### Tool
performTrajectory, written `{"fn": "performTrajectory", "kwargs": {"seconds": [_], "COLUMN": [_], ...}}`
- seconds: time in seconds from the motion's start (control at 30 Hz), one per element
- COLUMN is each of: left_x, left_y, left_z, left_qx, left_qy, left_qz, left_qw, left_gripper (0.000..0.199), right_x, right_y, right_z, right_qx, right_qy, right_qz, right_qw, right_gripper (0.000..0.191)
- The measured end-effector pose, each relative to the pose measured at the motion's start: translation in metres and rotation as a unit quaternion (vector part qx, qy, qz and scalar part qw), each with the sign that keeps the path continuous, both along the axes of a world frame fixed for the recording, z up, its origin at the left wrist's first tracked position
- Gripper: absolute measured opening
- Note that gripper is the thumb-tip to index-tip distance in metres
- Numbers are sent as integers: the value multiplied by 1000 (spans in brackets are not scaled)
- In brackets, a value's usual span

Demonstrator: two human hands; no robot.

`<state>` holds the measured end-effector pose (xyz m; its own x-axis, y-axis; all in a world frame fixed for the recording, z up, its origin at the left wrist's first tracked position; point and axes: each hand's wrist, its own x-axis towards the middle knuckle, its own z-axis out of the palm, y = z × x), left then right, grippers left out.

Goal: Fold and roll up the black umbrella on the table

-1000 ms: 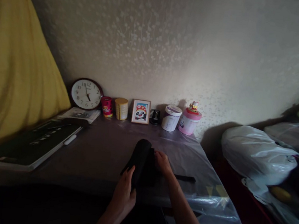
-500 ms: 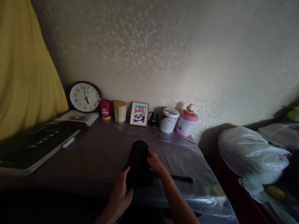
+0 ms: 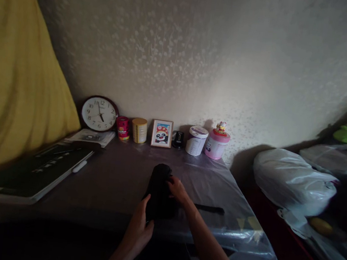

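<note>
The right hand has shifted inward, pinching the black bundle that the left hand also holds; loosened fingers could let it unroll.

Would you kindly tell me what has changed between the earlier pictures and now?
The right hand has moved left with the loose edge of the black bundle, closer against its rolled part. Nothing was visibly let go. The left hand stays on the bundle; the black strap, clock and picture frame stayed put.
</note>
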<state>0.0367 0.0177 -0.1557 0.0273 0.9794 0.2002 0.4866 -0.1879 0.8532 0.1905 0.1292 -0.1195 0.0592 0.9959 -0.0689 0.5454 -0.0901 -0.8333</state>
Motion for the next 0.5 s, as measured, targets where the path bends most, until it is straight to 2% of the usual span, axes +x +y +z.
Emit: {"fn": "performTrajectory", "kwargs": {"seconds": [0.13, 0.3, 0.4, 0.5], "left_x": [8, 31, 42, 45], "left_y": [-3, -15, -17, -11], "left_z": [1, 5, -3, -17], "left_qx": [5, 59, 80, 106], "left_qy": [120, 307, 375, 389], "left_qz": [-8, 52, 81, 112], "left_qw": [993, 949, 920, 908], "left_gripper": [70, 70, 60, 55], "right_x": [-14, -34, -47, -55], "right_y": [-1, -8, -10, -11], "right_z": [-8, -15, -14, -14], "right_qx": [38, 54, 64, 70], "right_qy": [-24, -39, -45, -38], "right_qz": [-57, -88, -98, -129], "right_qw": [997, 994, 992, 988], "right_gripper": [26, 36, 46, 60]}}
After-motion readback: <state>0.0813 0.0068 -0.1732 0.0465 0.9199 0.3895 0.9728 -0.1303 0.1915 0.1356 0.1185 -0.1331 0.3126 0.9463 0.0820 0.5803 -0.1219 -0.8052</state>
